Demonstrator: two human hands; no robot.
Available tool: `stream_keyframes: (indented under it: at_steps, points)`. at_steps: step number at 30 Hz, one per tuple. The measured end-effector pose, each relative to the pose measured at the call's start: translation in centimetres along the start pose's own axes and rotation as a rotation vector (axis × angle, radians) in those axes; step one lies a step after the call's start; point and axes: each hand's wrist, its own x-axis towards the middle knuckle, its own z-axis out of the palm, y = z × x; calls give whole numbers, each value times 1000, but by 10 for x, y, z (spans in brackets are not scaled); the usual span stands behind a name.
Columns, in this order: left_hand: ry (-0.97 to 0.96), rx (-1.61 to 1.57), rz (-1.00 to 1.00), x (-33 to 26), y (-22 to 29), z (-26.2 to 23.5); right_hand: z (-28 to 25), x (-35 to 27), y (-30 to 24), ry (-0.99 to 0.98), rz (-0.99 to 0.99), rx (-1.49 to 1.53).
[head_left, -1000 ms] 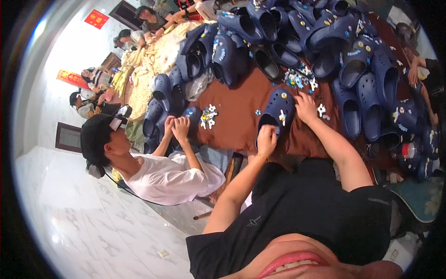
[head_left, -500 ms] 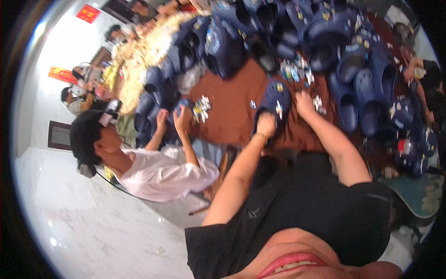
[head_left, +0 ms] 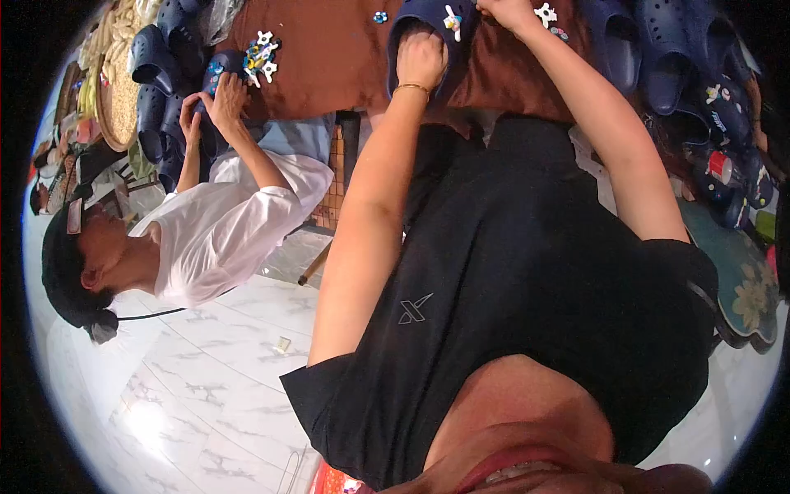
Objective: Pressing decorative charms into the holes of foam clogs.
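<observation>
My left hand (head_left: 421, 59) grips the heel of a navy clog (head_left: 428, 25) lying on the brown counter (head_left: 329, 66). My right hand (head_left: 508, 11) pinches at its top beside a white charm (head_left: 452, 21). More navy clogs (head_left: 658, 49) lie right of it.

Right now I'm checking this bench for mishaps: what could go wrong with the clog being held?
The left hand grips the navy clog right at the brown table's edge, so a slip could drop it onto the marble floor. The right hand works at the frame's rim, near a small white charm lying loose; it may get knocked off.
</observation>
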Motion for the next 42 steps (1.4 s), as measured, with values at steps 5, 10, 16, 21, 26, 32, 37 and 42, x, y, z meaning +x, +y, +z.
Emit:
stream_keyframes:
  at_steps: [5,10,16,21,26,32,37,42]
  points:
    - [21,-21,-15,-5,1,0,12,-7,-36,275,-227,-217]
    - [62,-19,22,-3,-4,6,26,-2,-58,259,-360,-223]
    - [12,-13,-2,2,-2,5,51,16,-71,75,-781,-415]
    - [-13,-34,-25,5,-1,0,45,22,-83,-112,-1096,-612]
    - [-28,-41,14,5,7,-3,43,25,-70,-207,-1103,-913]
    - [-54,-63,-48,-5,8,-7,55,-4,-79,-225,-969,-1105]
    - [44,-59,-2,2,13,-13,30,-2,-57,-67,-507,-287]
    - [73,-53,23,1,8,-9,-28,-4,-14,349,-361,-643]
